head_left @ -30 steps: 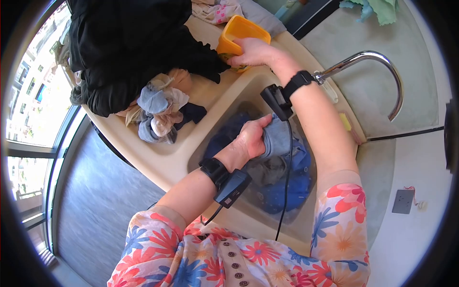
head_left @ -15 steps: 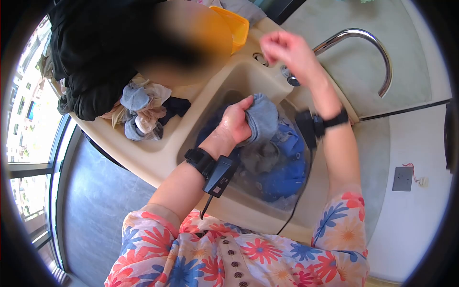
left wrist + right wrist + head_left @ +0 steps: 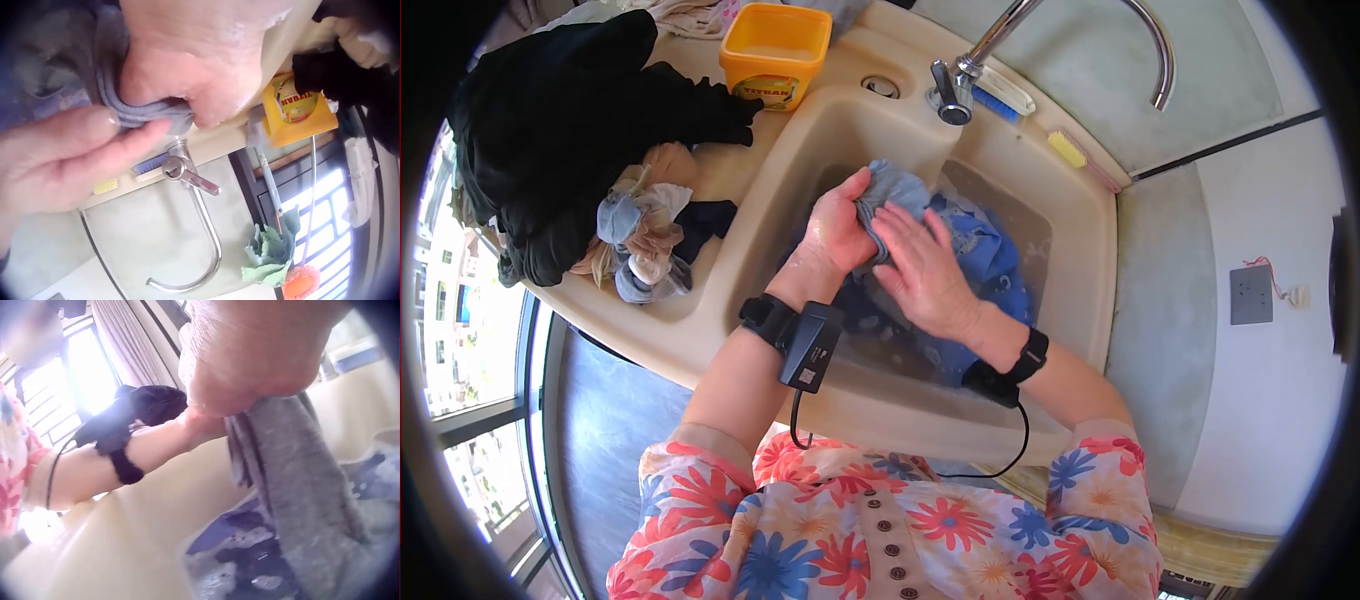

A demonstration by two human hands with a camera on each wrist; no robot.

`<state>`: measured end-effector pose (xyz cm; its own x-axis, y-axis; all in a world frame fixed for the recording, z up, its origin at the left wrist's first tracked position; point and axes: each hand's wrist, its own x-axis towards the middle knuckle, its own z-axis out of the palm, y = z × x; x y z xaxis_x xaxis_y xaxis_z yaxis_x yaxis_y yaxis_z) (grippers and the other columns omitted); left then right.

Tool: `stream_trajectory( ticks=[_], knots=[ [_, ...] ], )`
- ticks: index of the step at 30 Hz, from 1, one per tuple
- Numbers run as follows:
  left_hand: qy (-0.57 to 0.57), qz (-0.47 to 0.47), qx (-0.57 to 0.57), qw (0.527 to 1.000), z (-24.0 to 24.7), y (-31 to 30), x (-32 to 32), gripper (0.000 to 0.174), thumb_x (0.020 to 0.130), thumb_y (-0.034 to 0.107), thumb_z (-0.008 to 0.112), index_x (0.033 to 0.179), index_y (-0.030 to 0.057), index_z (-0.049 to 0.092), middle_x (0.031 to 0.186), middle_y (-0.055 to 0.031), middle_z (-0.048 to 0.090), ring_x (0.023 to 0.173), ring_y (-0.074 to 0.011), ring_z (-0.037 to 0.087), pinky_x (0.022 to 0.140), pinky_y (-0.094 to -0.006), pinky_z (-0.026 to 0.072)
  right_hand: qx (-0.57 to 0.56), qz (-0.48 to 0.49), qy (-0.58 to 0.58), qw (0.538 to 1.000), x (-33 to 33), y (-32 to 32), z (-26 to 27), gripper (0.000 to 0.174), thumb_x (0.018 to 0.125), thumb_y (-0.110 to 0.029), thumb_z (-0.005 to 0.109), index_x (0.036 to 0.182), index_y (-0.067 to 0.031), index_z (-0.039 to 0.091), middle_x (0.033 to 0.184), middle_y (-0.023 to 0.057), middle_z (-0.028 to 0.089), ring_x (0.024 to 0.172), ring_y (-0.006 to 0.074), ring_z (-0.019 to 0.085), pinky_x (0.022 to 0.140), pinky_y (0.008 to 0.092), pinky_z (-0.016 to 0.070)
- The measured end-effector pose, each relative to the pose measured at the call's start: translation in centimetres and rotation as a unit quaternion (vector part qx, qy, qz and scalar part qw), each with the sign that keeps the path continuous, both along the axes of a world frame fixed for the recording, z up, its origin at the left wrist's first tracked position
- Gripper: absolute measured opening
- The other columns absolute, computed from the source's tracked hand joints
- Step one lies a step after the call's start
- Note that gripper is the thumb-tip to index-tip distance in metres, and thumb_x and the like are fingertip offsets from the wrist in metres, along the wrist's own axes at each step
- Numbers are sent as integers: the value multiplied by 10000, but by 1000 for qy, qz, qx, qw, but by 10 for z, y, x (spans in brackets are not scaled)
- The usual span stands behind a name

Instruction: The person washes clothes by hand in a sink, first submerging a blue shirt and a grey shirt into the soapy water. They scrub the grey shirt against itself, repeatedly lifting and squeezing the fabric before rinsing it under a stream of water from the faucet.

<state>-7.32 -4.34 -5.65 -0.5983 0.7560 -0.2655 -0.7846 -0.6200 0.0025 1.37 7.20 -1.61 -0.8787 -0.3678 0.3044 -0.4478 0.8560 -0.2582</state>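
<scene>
My left hand (image 3: 837, 235) grips a bunched grey-blue sock (image 3: 895, 185) above the water in the sink (image 3: 1080, 250), thumb toward the tap. Across the sock's near side lie the straight fingers of my right hand (image 3: 930, 275), touching the cloth. In the left wrist view the sock's folded layers (image 3: 109, 94) show between the two hands. The right wrist view has its grey length (image 3: 300, 481) hanging down below a hand. Blue clothing (image 3: 985, 245) soaks in the cloudy water beneath.
An orange tub (image 3: 775, 60) stands on the counter behind the sink. Black clothing (image 3: 590, 100) and a heap of small rolled pieces (image 3: 650, 220) lie at the left. The tap (image 3: 955, 95), a blue brush (image 3: 998, 103) and a yellow brush (image 3: 1068, 150) line the back rim.
My right hand has let go of the orange tub and come down to the sock. The left hand keeps its grip on the sock. The head view has shifted.
</scene>
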Motion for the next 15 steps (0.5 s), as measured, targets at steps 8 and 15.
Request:
stream_trajectory(
  ticks=[8,15],
  knots=[
    [100,-116,-23,988,13,8,22,372,918,286,371,1135,-1,464,1114,-123,541,1035,-253,519,916,-388,393,-329,-69,-408,849,-38,76,9,531,854,-443,458,1101,24,511,1076,108,547,1026,182,484,902,335,342],
    [511,-208,-243,798,18,6,27,474,706,225,671,1055,-61,526,968,-134,601,849,-211,577,764,-292,442,-510,-143,-341,776,22,118,28,180,764,-88,640,917,-27,569,879,20,589,756,76,535,702,231,442]
  ],
)
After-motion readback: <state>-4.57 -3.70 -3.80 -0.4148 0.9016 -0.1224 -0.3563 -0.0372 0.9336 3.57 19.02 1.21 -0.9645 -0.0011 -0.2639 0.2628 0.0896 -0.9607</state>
